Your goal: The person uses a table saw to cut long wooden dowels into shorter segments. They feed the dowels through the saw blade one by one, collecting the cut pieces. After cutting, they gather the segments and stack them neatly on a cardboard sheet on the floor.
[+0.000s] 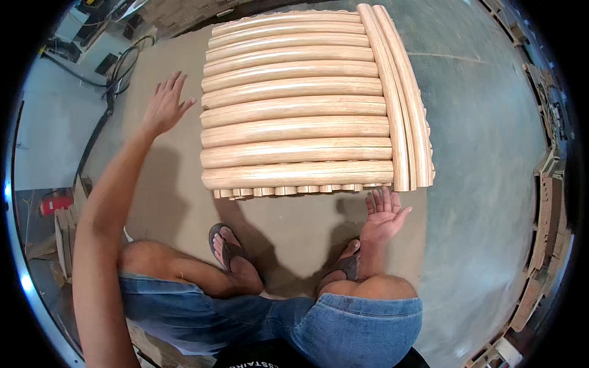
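A stack of round, light-brown wood-grain poles (294, 105) lies in front of me, most of them running left to right. Along its right side, a few poles (400, 116) lie crosswise on top, pointing away from me. Stretched out beyond the stack's left ends, my left hand (164, 104) is open, fingers extended, apart from the poles. My right hand (383, 218) is open and palm up, its fingertips just below the near end of the crosswise poles; whether they touch is hard to tell. Neither hand holds anything.
Brown sheet material (288, 227) covers the floor under the stack and my sandalled feet. Grey concrete floor (485, 184) extends to the right, with stacked wooden pieces (546, 214) along its far side. At the left stand a white cabinet (58, 129) and a black cable (95, 132).
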### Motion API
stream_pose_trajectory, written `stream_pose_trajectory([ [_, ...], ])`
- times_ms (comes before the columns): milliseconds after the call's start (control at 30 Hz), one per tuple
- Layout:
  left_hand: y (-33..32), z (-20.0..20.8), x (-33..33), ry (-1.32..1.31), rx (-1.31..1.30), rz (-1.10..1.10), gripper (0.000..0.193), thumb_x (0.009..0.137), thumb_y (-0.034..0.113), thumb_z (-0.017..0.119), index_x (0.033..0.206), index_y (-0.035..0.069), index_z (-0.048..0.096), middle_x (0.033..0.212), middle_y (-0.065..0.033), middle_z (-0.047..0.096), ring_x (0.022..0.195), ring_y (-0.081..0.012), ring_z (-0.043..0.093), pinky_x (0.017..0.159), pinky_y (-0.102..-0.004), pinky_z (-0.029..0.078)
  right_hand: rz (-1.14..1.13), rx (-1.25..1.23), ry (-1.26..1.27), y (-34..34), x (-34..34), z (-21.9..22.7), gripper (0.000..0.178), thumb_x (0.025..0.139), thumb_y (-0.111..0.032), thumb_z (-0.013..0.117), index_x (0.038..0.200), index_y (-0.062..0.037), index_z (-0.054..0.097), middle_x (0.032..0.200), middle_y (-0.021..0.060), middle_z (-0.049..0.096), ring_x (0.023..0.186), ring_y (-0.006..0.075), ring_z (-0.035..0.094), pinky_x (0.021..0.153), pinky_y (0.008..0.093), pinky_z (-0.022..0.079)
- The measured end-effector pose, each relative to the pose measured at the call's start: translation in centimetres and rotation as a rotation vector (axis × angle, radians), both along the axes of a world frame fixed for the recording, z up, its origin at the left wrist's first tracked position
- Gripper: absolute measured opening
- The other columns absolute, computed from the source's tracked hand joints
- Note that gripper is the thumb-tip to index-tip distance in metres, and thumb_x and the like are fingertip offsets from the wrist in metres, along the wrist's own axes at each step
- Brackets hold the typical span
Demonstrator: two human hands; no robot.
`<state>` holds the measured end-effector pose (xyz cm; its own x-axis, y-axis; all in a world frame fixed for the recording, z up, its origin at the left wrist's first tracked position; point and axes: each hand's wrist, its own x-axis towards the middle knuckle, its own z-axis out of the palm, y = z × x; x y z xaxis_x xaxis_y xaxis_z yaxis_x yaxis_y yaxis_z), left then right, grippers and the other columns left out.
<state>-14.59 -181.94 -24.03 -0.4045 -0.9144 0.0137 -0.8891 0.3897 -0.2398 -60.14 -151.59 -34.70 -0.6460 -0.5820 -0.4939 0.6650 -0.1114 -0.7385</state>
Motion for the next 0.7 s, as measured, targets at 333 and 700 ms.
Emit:
stream_pose_trajectory([
  [333, -0.4, -1.7, 0.7, -0.036, 0.103, 0.103, 0.072, 0.100, 0.044, 0.059, 0.154, 0.005, 0.030, 0.158, -0.0191, 0.035, 0.144, -0.0377, 0.036, 0.119, -0.0541, 0.028, 0.002, 0.025, 0.030, -0.3, 0.3, 0.3, 0.071, 0.106, -0.061, 0.030, 0.143, -0.0013, 0.040, 0.141, 0.0204, 0.053, 0.116, 0.0335, 0.059, 0.093, 0.0468, 0.050],
  [700, -0.2, -1.9, -0.4, 0.006, 0.144, 0.093, 0.074, 0.099, 0.047, 0.057, 0.154, 0.004, 0.031, 0.157, -0.0213, 0.036, 0.144, -0.0396, 0.035, 0.119, -0.0544, 0.027, 0.059, 0.103, 0.352, 0.0, 0.5, -1.4, 0.026, 0.105, -0.022, 0.053, 0.109, 0.0021, 0.063, 0.097, 0.0102, 0.067, 0.079, 0.0176, 0.064, 0.070, 0.0320, 0.054],
])
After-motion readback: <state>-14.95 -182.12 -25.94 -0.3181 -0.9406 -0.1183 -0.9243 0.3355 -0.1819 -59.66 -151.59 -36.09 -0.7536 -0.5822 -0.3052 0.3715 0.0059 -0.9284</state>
